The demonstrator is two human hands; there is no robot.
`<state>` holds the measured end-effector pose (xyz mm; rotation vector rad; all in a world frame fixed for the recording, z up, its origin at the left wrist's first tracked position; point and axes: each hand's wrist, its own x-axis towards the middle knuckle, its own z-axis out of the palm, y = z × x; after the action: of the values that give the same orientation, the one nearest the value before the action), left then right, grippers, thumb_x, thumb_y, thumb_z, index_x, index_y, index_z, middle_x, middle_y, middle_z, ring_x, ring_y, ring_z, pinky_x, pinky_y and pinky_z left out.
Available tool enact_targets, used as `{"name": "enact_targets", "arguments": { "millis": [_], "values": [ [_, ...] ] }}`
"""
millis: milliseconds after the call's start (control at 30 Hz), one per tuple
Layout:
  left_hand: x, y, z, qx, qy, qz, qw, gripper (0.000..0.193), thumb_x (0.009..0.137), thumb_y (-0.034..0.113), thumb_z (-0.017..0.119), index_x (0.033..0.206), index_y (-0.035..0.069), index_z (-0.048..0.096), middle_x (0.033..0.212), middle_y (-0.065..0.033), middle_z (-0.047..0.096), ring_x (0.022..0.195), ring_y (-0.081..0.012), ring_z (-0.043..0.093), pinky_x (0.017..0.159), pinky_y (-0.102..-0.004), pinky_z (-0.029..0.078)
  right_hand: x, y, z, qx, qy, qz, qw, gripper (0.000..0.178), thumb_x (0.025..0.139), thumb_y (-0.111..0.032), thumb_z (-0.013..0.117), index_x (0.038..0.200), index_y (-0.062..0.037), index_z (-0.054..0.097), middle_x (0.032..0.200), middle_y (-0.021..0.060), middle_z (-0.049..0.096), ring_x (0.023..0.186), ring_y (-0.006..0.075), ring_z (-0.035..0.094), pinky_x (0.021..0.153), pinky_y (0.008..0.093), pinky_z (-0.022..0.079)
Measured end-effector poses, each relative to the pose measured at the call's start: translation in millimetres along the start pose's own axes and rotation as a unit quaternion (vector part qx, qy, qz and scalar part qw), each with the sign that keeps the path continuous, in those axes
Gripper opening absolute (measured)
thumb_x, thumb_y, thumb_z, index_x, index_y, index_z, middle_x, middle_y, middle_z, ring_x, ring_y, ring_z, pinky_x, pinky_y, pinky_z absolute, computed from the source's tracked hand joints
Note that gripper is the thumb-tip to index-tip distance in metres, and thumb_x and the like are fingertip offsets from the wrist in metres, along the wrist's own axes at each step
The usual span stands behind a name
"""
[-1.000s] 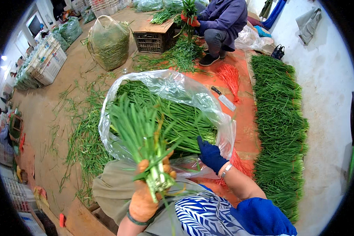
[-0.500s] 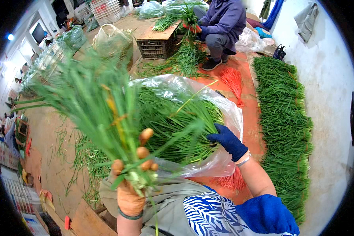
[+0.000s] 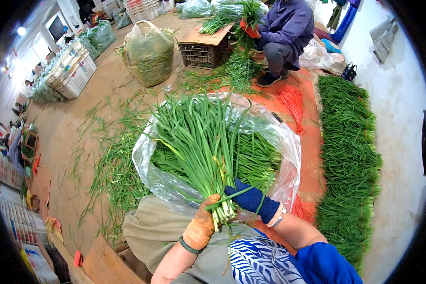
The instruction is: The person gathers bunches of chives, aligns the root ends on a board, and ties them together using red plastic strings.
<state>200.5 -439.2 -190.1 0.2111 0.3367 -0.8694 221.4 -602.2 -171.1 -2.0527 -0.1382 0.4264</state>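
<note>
A bunch of garlic chives (image 3: 194,142) leans over a clear plastic bag (image 3: 144,158), its leaves fanning away from me and its pale cut ends towards me. My left hand (image 3: 199,227), in an orange-tan glove, is closed around the stems near those ends. From the right, my right hand (image 3: 254,199), in a dark blue glove, grips the same bunch just above the base; its fingertips are partly hidden by leaves. A few yellowed leaves show in the middle of the bunch. More garlic chives (image 3: 255,158) lie inside the bag beneath it.
A long row of bundled chives (image 3: 348,175) lies along the right wall. Red ties (image 3: 292,106) rest on the orange mat. Loose leaves (image 3: 116,170) litter the floor at left. Ahead, a person (image 3: 286,35) squats with greens beside a dark crate (image 3: 201,55); a filled bag (image 3: 151,57) stands nearby.
My left hand has brought the bunch from the left to in front of me, over the bag. My right hand has moved left from the chives in the bag onto the held bunch.
</note>
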Motion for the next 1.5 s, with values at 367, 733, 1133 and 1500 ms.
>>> {"name": "enact_targets", "arguments": {
  "millis": [367,733,1133,1500],
  "values": [
    [-7,4,-12,-0.011,0.011,0.054,0.998,0.039,0.079,0.021,0.052,0.108,-0.005,0.050,0.096,-0.0207,0.060,0.082,-0.0332,0.061,0.074,-0.0452,0.051,3,3,5,-0.117,-0.007,-0.183,0.976,0.024,0.079,-0.023,0.055,0.100,-0.0112,0.059,0.090,0.0144,0.058,0.080,0.0286,0.058,0.061,0.0377,0.049],
    [-64,17,84,0.338,0.146,0.178,0.912,0.041,0.071,0.008,0.060,0.112,0.001,0.053,0.103,-0.0125,0.059,0.089,-0.0235,0.059,0.076,-0.0324,0.048,31,-52,-17,0.425,-0.021,-0.100,0.900,0.040,0.090,-0.028,0.044,0.123,-0.0034,0.043,0.120,0.0088,0.050,0.107,0.0188,0.049,0.094,0.0335,0.037],
    [-156,83,121,0.672,0.200,0.524,0.483,0.107,0.053,0.029,0.083,0.133,0.000,0.018,0.126,-0.0137,0.044,0.114,-0.0218,0.043,0.096,-0.0315,0.034,112,-173,63,0.556,-0.092,-0.120,0.817,0.033,0.075,-0.012,0.063,0.106,-0.0048,0.055,0.086,0.0057,0.061,0.071,0.0153,0.060,0.062,0.0275,0.050],
    [-253,166,91,0.507,0.174,0.651,0.538,0.094,0.054,0.007,0.081,0.131,0.006,0.026,0.118,-0.0058,0.049,0.106,-0.0178,0.047,0.093,-0.0321,0.038,112,-312,150,0.361,-0.292,-0.321,0.826,0.058,0.064,-0.006,0.071,0.116,-0.0009,0.047,0.107,0.0096,0.057,0.095,0.0180,0.055,0.083,0.0323,0.045]
  ]
}}
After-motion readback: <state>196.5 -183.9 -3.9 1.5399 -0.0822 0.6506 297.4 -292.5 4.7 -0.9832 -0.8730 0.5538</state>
